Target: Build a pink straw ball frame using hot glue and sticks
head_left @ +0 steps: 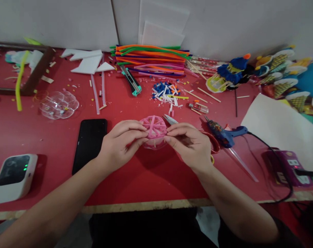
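Note:
Between my hands is a small round pink craft piece [156,126] with strips crossing over its top and a clear, pinkish lower part. My left hand [121,143] pinches its left side between thumb and fingers. On the right side, my right hand [191,143] pinches the pink rim the same way. Just behind the piece, the tip of a pair of scissors [170,119] shows. Their red handle [215,144] is partly hidden by my right hand.
Left lie a black phone [90,144], a white device [14,177] and a clear divided tray [58,106]. Behind are a cutter [130,81], pipe cleaners [151,57] and scraps [166,92]. A corded glue gun [222,132] and purple power strip [288,167] sit right.

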A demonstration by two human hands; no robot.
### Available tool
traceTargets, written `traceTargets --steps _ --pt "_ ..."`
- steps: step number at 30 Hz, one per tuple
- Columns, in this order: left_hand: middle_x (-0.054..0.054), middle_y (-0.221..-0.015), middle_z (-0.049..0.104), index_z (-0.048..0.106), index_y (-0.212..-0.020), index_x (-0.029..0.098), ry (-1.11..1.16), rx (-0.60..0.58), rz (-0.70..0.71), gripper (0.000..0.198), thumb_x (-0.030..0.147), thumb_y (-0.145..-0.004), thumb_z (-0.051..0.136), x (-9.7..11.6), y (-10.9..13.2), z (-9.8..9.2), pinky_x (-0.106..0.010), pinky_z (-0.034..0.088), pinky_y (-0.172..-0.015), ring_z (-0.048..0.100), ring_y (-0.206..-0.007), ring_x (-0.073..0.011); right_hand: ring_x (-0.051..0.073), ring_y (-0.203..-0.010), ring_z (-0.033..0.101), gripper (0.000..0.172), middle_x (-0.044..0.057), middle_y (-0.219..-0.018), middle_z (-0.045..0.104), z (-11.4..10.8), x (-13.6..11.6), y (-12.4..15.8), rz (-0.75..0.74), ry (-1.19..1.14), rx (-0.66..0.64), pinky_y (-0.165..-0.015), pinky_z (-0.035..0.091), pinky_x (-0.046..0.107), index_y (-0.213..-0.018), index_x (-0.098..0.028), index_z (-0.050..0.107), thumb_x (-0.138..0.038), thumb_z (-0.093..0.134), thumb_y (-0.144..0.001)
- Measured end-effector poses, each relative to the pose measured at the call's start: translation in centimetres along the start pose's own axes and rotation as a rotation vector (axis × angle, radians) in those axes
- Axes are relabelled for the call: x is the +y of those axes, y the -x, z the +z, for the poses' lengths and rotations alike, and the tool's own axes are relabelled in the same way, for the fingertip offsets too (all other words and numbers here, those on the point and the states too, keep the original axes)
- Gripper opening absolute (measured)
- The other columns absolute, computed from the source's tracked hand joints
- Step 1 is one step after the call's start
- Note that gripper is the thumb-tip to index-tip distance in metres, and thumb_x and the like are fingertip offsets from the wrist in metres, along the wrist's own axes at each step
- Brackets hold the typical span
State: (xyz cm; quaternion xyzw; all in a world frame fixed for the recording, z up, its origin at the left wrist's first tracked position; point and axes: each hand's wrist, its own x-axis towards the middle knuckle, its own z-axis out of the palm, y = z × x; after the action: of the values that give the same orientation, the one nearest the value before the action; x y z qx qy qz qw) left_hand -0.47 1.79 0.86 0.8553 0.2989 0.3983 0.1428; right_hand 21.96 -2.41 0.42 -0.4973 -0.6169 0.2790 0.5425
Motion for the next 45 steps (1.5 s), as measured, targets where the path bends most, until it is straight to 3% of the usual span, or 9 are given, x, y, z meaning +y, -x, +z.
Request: traceTargets --steps 16,25,29,39,45 --pt "-0.006 -0.108 0.076 0.07 -0.098 0.02 -0.008 -0.021 0.001 0.01 0.012 -0.092 0.069 0.0 0.0 0.1 -0.036 0.059 -0.098 0.072 -0.106 -0.0187 0.015 -0.083 0.074 0.009 0.001 -0.088 0.075 0.5 0.5 0.2 0.055 -0.111 0.029 -0.071 0.064 0.028 -0.085 -0.023 0.068 -0.02 0.077 -0.083" --pt "-0.008 -0.109 0.077 0.068 -0.109 0.021 -0.092 -0.003 -0.012 0.018 0.018 -0.091 0.067 0.5 -0.2 0.0 -0.046 0.057 -0.102 0.07 -0.113 -0.0257 0.014 -0.082 0.073 0.011 0.0 -0.086 0.074 0.7 0.6 0.3 0.077 -0.119 0.055 -0.069 0.064 0.027 -0.081 -0.023 0.067 -0.019 0.076 -0.083" --pt "-0.005 -0.107 0.078 0.069 -0.102 0.024 -0.11 0.023 -0.008 0.014 0.025 -0.089 0.074 0.2 -0.1 0.1 -0.046 0.058 -0.098 0.071 -0.11 -0.0255 0.015 -0.082 0.073 0.01 0.001 -0.086 0.074 0.6 0.5 0.3 0.063 -0.072 0.019 -0.069 0.064 0.028 -0.081 -0.023 0.067 -0.02 0.075 -0.084" --pt "-0.004 -0.11 0.077 0.072 -0.095 0.026 -0.114 0.018 -0.01 0.007 0.023 -0.09 0.075 -0.5 0.2 0.2 -0.042 0.058 -0.095 0.069 -0.108 -0.0229 0.016 -0.08 0.07 0.008 0.0 -0.085 0.071 0.6 1.1 0.2 0.028 0.02 -0.084 -0.067 0.061 0.031 -0.082 -0.023 0.067 -0.017 0.072 -0.085" --pt "-0.009 -0.116 0.074 0.068 -0.1 0.023 -0.15 -0.036 -0.048 0.014 0.021 -0.086 0.07 0.0 0.1 0.2 -0.052 0.051 -0.105 0.064 -0.119 -0.03 0.016 -0.079 0.07 0.008 0.0 -0.083 0.072 0.7 1.1 0.2 0.023 0.074 -0.105 -0.069 0.059 0.031 -0.082 -0.023 0.067 -0.018 0.071 -0.085"
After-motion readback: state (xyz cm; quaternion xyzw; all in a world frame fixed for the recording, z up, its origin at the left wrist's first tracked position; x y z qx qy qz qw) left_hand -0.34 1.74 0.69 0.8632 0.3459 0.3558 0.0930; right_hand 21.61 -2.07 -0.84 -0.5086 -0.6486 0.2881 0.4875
